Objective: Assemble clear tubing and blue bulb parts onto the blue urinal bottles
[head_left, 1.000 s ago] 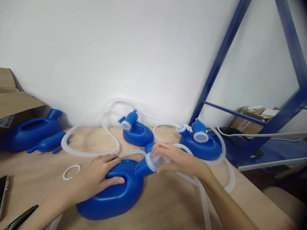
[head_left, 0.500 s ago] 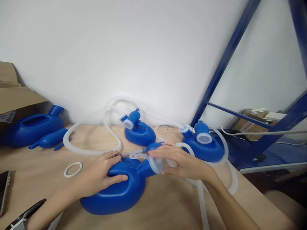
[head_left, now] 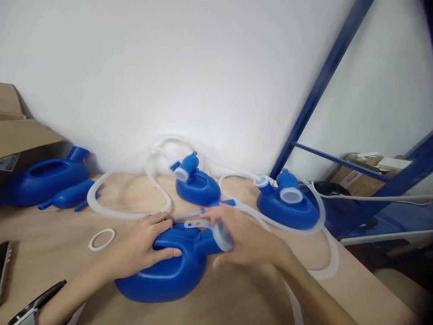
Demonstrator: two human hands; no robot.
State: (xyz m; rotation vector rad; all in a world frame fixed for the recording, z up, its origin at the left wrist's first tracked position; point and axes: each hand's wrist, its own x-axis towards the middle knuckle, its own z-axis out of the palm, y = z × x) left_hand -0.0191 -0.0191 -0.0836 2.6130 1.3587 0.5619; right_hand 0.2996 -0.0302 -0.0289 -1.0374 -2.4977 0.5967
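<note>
Blue jug: rests on the counter right before me, long axis slanting from near left to far right.
Left hand: lies over the jug's handle, thumb at the opening, fingers curled round the far side, gripping it.
White cap: at the neck's mouth, right of the jug's body; my right hand is the nearer one.
Right hand: blurred, fingers spread about the cap, thumb apart; whether they touch it, I cannot tell.
Strap: runs left from the cap.
Behind: two more jugs, near the wall.
</note>
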